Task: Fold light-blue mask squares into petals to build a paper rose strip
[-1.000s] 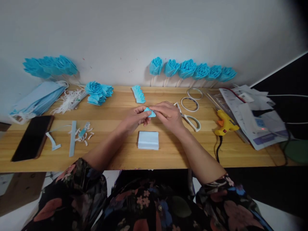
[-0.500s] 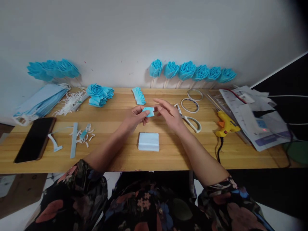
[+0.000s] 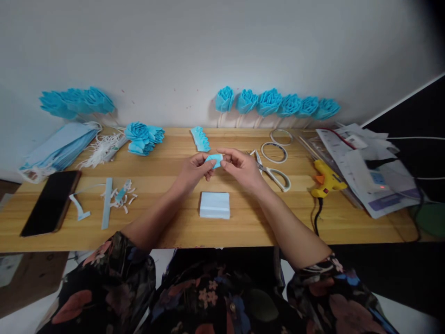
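My left hand (image 3: pixel 192 171) and my right hand (image 3: pixel 241 168) meet above the middle of the wooden table (image 3: pixel 208 227). Between their fingertips they pinch a small folded blue piece (image 3: pixel 214 160). Both hands are closed on it, the left from the left side and the right from the right side. Just below the hands a stack of pale blue squares (image 3: pixel 214 204) lies flat on the table. A fan of folded blue pieces (image 3: pixel 200 138) lies beyond the hands, toward the wall.
Blue paper flowers (image 3: pixel 274 102) lean on the wall, and more flowers (image 3: pixel 143 136) lie at the left. Scissors (image 3: pixel 274 172), tape rings (image 3: pixel 274 151), a yellow glue gun (image 3: pixel 327 178) and papers (image 3: pixel 365 171) sit right. A phone (image 3: pixel 50 202), scraps (image 3: pixel 116 195) and blue masks (image 3: pixel 57 146) lie left.
My right hand let go and opened half a second ago, then closed back onto the blue piece. The piece, first a folded triangle, now looks flatter and squarer.
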Motion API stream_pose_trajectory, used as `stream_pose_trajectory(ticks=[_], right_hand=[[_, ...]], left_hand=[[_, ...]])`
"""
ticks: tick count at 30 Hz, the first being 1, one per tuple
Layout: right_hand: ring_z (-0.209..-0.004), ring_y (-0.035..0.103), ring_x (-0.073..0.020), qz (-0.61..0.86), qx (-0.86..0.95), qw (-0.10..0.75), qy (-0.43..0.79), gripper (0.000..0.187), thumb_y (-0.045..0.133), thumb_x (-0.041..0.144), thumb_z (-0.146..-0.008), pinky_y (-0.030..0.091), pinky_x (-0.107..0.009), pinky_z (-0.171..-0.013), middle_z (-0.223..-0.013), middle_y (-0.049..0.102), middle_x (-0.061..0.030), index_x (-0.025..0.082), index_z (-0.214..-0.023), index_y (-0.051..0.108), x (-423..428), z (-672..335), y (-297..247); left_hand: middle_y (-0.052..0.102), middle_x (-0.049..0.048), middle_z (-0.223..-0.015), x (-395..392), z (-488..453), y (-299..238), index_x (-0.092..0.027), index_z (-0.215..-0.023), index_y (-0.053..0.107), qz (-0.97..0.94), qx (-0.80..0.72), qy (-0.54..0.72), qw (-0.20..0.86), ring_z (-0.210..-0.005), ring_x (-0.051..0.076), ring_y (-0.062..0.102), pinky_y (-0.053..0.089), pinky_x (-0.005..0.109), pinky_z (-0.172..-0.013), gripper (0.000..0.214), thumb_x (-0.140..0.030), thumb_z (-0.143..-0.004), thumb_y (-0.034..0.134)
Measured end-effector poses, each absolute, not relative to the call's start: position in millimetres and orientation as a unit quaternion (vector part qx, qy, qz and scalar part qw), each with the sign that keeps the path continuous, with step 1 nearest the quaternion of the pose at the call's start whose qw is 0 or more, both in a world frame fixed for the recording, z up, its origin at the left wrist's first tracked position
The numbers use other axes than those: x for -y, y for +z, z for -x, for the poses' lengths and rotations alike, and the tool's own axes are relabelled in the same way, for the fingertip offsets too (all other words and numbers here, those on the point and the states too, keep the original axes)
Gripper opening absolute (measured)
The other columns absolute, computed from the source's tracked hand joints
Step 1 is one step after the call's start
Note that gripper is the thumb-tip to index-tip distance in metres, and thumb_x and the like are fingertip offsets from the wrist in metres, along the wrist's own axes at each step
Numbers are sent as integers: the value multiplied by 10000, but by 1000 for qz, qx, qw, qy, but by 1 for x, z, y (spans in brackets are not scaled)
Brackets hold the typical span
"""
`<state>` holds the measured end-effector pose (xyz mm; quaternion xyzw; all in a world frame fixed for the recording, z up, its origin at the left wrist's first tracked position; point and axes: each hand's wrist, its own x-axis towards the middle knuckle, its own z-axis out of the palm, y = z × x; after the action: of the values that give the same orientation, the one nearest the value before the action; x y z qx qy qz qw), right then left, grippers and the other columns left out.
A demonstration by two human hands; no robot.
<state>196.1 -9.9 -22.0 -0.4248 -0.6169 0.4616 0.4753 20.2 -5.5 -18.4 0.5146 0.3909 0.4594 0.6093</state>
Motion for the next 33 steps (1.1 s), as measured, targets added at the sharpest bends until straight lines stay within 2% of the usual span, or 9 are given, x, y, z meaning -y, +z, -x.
stream_pose_trajectory(ticks=[8, 13, 16, 21, 28, 33], right_hand=[[-724, 537, -113, 419, 625, 469, 462, 369, 657, 281, -817, 440, -263, -707, -800, 596, 16, 206, -1172, 725, 10, -197, -22], [-780, 587, -146, 414, 593, 464, 512, 356, 607, 440, -905, 500, -294, -750, -832, 641, -13, 231, -1158, 746, 12, -198, -19], [-810, 598, -156, 424, 576, 466, 521, 395, 623, 503, -893, 513, -302, -774, -872, 668, -26, 231, -1149, 753, 14, -198, -17], [-778, 577, -138, 425, 567, 471, 526, 411, 740, 419, -790, 481, -293, -771, -854, 654, -9, 201, -1139, 745, 13, -196, -18], [-710, 503, -118, 434, 592, 477, 483, 340, 680, 337, -797, 413, -269, -683, -752, 549, 27, 200, -1101, 752, 10, -196, -21], [-719, 520, -120, 434, 603, 471, 476, 343, 675, 328, -799, 420, -270, -690, -763, 564, 26, 205, -1112, 742, 12, -196, -20]], left_hand=[[609, -26, -588, 5, -20, -19, -150, -740, 599, -520, -404, 456, 599, -472, 63, 524, 421, 192, -468, 283, -376, -763, 767], [609, -29, -584, 5, -19, -18, -149, -746, 596, -525, -414, 454, 589, -468, 60, 520, 423, 188, -478, 260, -354, -778, 753], [606, -32, -579, 5, -19, -18, -148, -752, 601, -534, -413, 452, 584, -466, 60, 520, 428, 188, -480, 244, -345, -784, 741], [586, -41, -558, 4, -20, -21, -153, -731, 591, -553, -404, 454, 570, -451, 60, 506, 425, 190, -466, 256, -348, -773, 753], [601, -22, -574, 6, -21, -18, -151, -759, 609, -544, -408, 437, 588, -463, 69, 532, 439, 189, -459, 307, -430, -812, 726], [600, -24, -567, 6, -20, -20, -155, -778, 606, -539, -415, 437, 588, -462, 71, 536, 443, 185, -449, 328, -451, -801, 746]])
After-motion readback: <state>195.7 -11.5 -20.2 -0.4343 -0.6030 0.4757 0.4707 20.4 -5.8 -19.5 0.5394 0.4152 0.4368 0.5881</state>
